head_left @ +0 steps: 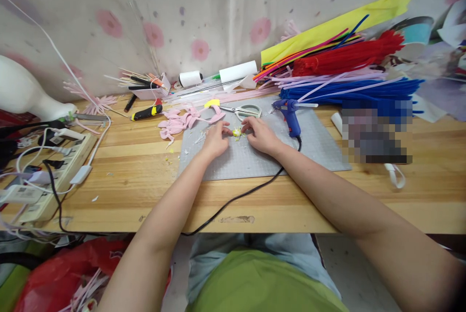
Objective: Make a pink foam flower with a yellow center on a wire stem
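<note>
A small yellow-and-white bunch of flower stamens [238,132] lies between my hands above the grey cutting mat [225,170]. My left hand [217,140] has its fingers closed at the yellow end on the left. From the other side, the fingertips of my right hand [259,135] are pinched at the bunch's right edge. Loose white stamens [200,136] are scattered left of my left hand. Scissors [249,111] with pale handles lie just beyond my hands. Pink fuzzy petals [178,122] are piled at the mat's upper left.
A blue glue gun [291,117] rests on the mat's right side, its black cord running to the front edge. Blue [349,90] and red pipe cleaners [345,57] lie behind. A yellow-black utility knife [146,112] and a power strip [60,181] are on the left.
</note>
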`<state>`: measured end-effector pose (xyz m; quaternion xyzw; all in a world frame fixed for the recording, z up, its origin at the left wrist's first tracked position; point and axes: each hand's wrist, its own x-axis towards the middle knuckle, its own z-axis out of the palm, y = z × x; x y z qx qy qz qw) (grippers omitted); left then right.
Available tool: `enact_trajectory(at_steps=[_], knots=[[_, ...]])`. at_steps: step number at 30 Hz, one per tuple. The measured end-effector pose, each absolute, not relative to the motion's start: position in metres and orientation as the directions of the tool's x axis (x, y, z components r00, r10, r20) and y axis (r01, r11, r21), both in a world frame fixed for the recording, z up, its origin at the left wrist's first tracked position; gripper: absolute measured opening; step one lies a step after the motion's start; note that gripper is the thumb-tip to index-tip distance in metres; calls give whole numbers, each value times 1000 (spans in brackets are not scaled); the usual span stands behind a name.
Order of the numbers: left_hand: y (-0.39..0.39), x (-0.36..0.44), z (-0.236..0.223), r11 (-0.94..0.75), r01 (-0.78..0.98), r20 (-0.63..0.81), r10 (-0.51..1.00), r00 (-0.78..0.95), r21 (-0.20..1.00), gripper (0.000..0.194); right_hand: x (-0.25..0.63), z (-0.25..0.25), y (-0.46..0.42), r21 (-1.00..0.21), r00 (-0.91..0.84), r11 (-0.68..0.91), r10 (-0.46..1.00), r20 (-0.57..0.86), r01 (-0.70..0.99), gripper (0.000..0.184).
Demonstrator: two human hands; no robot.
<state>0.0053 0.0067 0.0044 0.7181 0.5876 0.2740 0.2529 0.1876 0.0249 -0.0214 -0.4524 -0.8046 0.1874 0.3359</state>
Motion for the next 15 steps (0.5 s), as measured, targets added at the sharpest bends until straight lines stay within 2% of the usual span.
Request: enact_trajectory(at_steps=[4, 6, 10, 12, 15], knots=[[6, 6, -3, -177, 641, 89, 982, 168, 746, 57, 189, -23, 28, -610, -374, 518, 855, 359, 599, 48], [5, 6, -4, -187, 658, 120, 982, 146, 729, 54, 190, -23, 30, -609, -381, 524, 851, 360, 596, 51], [-5, 8, -4, -272, 754, 267, 954, 133, 598, 51, 192, -17, 27, -580, -338, 512, 857, 389, 633, 49], [-10, 11, -2, -355, 773, 318, 925, 208, 526, 55, 192, -12, 24, -568, -322, 502, 862, 392, 652, 45], [-15, 16, 0, -460, 765, 305, 885, 353, 451, 62, 191, -8, 19, -574, -342, 513, 857, 385, 639, 42]])
